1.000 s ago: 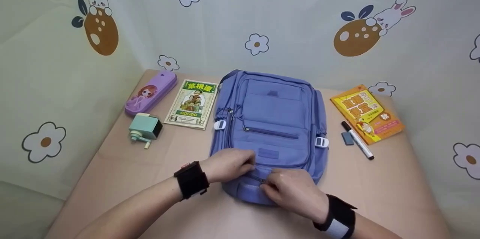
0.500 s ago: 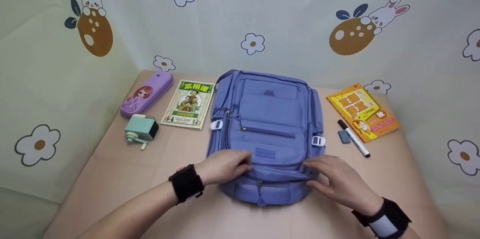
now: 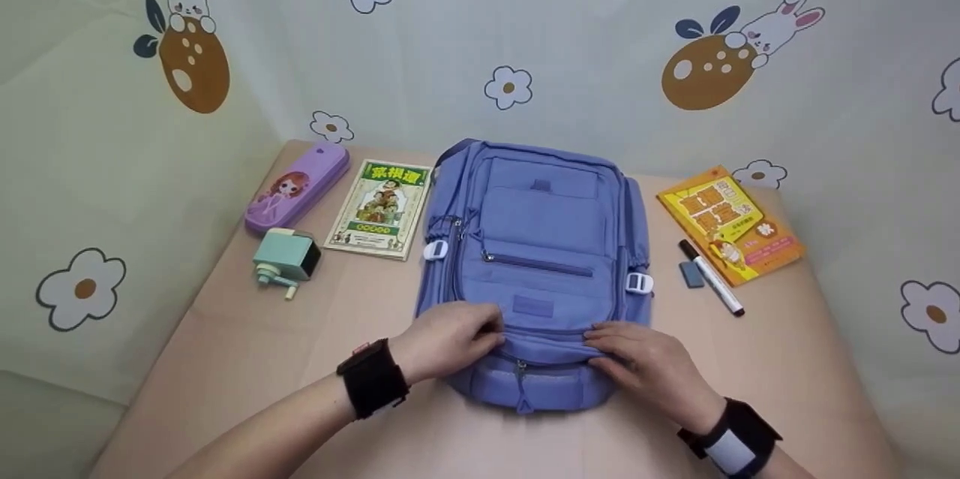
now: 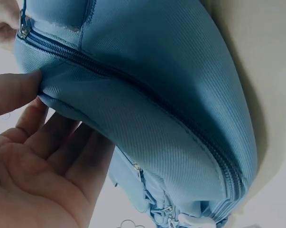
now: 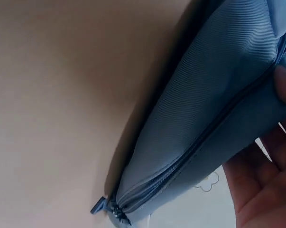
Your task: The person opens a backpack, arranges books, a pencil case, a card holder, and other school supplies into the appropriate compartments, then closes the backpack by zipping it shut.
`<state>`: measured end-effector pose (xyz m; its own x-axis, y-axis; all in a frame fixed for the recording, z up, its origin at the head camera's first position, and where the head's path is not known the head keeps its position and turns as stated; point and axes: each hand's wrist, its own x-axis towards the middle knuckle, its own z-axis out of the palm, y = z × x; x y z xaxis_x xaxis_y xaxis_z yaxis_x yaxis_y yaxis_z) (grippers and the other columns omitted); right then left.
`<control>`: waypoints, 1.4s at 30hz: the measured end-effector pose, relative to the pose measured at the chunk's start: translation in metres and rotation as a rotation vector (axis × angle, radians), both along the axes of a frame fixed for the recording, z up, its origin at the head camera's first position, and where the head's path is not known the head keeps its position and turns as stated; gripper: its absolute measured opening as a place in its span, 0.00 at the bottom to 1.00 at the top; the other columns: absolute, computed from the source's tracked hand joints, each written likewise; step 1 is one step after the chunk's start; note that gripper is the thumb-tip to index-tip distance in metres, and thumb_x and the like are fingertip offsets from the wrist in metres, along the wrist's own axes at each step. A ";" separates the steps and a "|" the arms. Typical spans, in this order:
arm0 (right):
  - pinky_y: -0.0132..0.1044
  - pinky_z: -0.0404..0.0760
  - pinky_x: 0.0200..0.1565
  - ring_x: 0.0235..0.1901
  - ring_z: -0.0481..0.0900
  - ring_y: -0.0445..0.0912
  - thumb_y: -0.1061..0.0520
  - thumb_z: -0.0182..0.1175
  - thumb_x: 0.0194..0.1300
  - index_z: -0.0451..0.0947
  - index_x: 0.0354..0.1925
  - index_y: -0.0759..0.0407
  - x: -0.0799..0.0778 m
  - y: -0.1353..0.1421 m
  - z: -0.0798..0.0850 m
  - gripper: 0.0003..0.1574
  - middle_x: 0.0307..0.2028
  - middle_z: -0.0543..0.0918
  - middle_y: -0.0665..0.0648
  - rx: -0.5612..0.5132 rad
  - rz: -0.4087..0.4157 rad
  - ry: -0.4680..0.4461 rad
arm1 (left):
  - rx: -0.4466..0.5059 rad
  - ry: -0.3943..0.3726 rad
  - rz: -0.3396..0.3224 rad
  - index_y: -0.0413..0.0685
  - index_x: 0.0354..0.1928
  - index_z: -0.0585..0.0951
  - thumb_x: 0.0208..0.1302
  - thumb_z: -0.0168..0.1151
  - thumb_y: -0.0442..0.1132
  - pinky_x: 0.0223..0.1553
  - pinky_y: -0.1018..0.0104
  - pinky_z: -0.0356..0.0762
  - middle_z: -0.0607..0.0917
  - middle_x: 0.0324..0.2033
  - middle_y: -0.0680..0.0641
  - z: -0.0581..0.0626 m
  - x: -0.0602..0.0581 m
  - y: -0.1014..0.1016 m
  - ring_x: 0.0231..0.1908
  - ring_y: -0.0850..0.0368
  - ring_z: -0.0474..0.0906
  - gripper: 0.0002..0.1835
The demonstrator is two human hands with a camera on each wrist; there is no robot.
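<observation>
A blue backpack (image 3: 544, 224) lies front side up, its top end toward me. My left hand (image 3: 450, 336) pinches the fabric edge left of the middle; in the left wrist view, the thumb (image 4: 19, 90) presses one side of the fold and the fingers lie behind it. On the right, my right hand (image 3: 652, 370) holds the same edge between thumb and fingers, and the right wrist view shows the thumb on the fabric beside a zipper (image 5: 199, 142). Between the hands, a zipper pull (image 3: 524, 393) hangs at the near end. The fingertips behind the fabric are partly hidden.
Left of the backpack are a purple pencil case (image 3: 298, 186), a green-and-white book (image 3: 381, 209) and a teal crank pencil sharpener (image 3: 286, 255). On the right lie an orange-yellow book (image 3: 731, 227), a black-and-white marker (image 3: 712, 278) and a small blue-grey eraser (image 3: 691, 275).
My right hand has left the zipper pull, moved right along the backpack, then slightly back left to grip the fabric edge. The left hand keeps its hold in nearly the same place.
</observation>
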<state>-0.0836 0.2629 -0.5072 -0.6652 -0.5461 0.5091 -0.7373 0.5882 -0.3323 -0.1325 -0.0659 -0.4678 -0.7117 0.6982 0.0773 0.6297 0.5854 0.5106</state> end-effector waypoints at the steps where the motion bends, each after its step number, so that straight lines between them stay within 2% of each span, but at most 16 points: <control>1: 0.36 0.79 0.55 0.50 0.86 0.48 0.61 0.78 0.54 0.88 0.50 0.50 0.000 -0.001 0.000 0.23 0.49 0.88 0.49 -0.005 -0.018 0.003 | -0.005 0.024 0.008 0.52 0.37 0.80 0.70 0.66 0.43 0.37 0.64 0.79 0.82 0.30 0.57 0.000 0.002 0.001 0.31 0.61 0.77 0.06; 4: 0.38 0.82 0.50 0.48 0.86 0.46 0.61 0.78 0.54 0.88 0.47 0.48 0.001 -0.002 0.001 0.21 0.47 0.89 0.49 -0.014 -0.065 -0.003 | -0.032 0.136 0.037 0.52 0.37 0.79 0.67 0.68 0.46 0.38 0.64 0.76 0.79 0.32 0.57 0.003 0.009 0.005 0.34 0.60 0.73 0.09; 8: 0.39 0.83 0.47 0.46 0.87 0.44 0.60 0.78 0.55 0.89 0.45 0.47 0.001 -0.003 0.003 0.18 0.46 0.89 0.48 -0.017 -0.103 -0.027 | -0.102 0.380 0.032 0.55 0.27 0.76 0.66 0.68 0.55 0.30 0.65 0.68 0.74 0.27 0.58 0.004 0.025 0.012 0.29 0.59 0.68 0.17; 12: 0.39 0.83 0.47 0.46 0.87 0.44 0.60 0.78 0.55 0.89 0.44 0.48 0.001 -0.004 0.003 0.17 0.45 0.89 0.48 -0.024 -0.124 -0.034 | -0.175 0.620 0.026 0.57 0.15 0.74 0.64 0.64 0.66 0.20 0.65 0.61 0.73 0.17 0.58 -0.004 0.040 0.021 0.20 0.59 0.67 0.28; 15: 0.39 0.83 0.47 0.45 0.87 0.44 0.60 0.78 0.54 0.89 0.44 0.48 0.001 -0.005 0.002 0.17 0.45 0.89 0.48 -0.033 -0.128 -0.034 | -0.208 0.713 0.057 0.56 0.14 0.74 0.62 0.65 0.69 0.16 0.65 0.61 0.74 0.13 0.57 -0.012 0.047 0.027 0.17 0.58 0.69 0.30; 20: 0.37 0.83 0.48 0.45 0.87 0.44 0.60 0.78 0.54 0.89 0.44 0.47 0.003 -0.007 0.001 0.18 0.45 0.89 0.48 -0.042 -0.124 -0.039 | -0.203 0.708 0.086 0.55 0.20 0.76 0.60 0.69 0.64 0.15 0.65 0.65 0.76 0.15 0.58 -0.018 0.049 0.032 0.16 0.60 0.70 0.24; 24: 0.35 0.82 0.49 0.46 0.87 0.44 0.61 0.78 0.54 0.89 0.44 0.47 0.003 -0.007 0.000 0.18 0.45 0.89 0.46 -0.043 -0.127 -0.029 | -0.138 0.677 0.080 0.55 0.18 0.73 0.58 0.72 0.50 0.13 0.64 0.65 0.75 0.13 0.58 -0.018 0.050 0.030 0.15 0.60 0.71 0.19; 27: 0.35 0.81 0.49 0.46 0.87 0.44 0.61 0.78 0.54 0.89 0.45 0.47 0.003 -0.008 0.001 0.18 0.45 0.89 0.46 -0.047 -0.128 -0.019 | -0.103 0.655 0.075 0.55 0.17 0.72 0.55 0.70 0.43 0.13 0.64 0.64 0.73 0.13 0.57 -0.017 0.049 0.028 0.14 0.60 0.70 0.17; 36: 0.37 0.82 0.49 0.46 0.87 0.45 0.60 0.78 0.54 0.89 0.45 0.47 0.003 -0.007 0.000 0.19 0.45 0.89 0.49 -0.043 -0.122 -0.011 | -0.146 0.671 0.065 0.53 0.26 0.80 0.63 0.70 0.45 0.18 0.66 0.70 0.80 0.22 0.55 -0.015 0.052 0.017 0.22 0.59 0.75 0.11; 42: 0.37 0.82 0.48 0.47 0.87 0.44 0.61 0.77 0.55 0.89 0.45 0.47 0.003 -0.007 0.000 0.19 0.46 0.89 0.48 -0.039 -0.121 -0.028 | -0.187 0.624 0.087 0.51 0.26 0.78 0.66 0.69 0.44 0.19 0.65 0.71 0.81 0.22 0.54 -0.015 0.051 0.001 0.23 0.57 0.76 0.12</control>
